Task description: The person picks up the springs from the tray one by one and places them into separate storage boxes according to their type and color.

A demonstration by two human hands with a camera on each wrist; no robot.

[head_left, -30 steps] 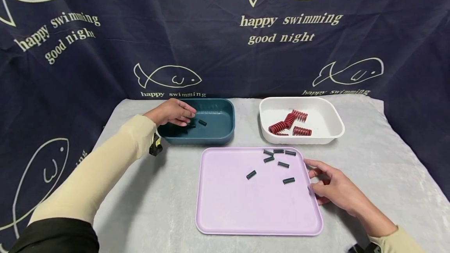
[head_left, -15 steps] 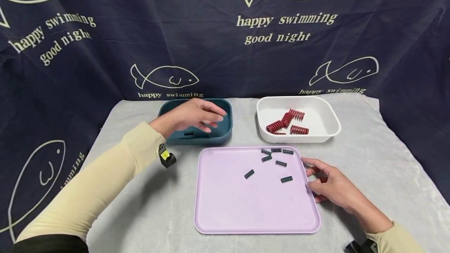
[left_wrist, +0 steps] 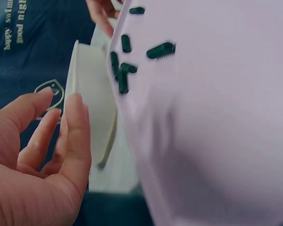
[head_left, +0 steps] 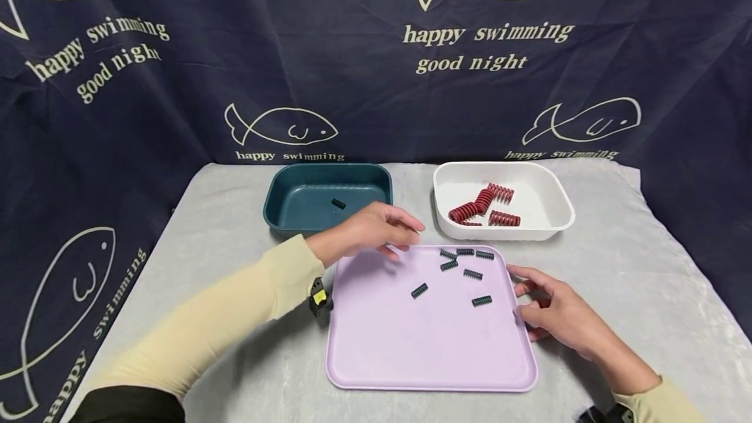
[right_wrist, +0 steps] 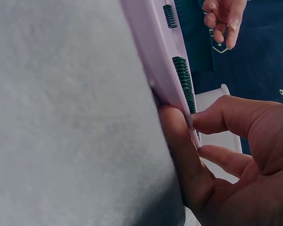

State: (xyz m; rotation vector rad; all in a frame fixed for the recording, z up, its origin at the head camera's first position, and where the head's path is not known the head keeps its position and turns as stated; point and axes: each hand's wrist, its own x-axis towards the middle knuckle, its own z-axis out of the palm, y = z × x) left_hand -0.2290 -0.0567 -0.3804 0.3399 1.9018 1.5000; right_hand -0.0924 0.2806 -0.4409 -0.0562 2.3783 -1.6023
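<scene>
Because the tray point(head_left: 411, 358) presumably needs steadying, the right-hand grip point(head_left: 561, 315) pinches its right rim; the left-hand grip point(head_left: 373, 230), fingers loosely parted, holds nothing above the far edge; dark springs point(head_left: 472, 275) lie mostly toward the tray's far right.

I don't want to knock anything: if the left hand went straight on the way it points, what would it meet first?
The left hand would probably meet the white bin first, around its near-left corner; the hand's height is unclear, so it might pass above.
</scene>
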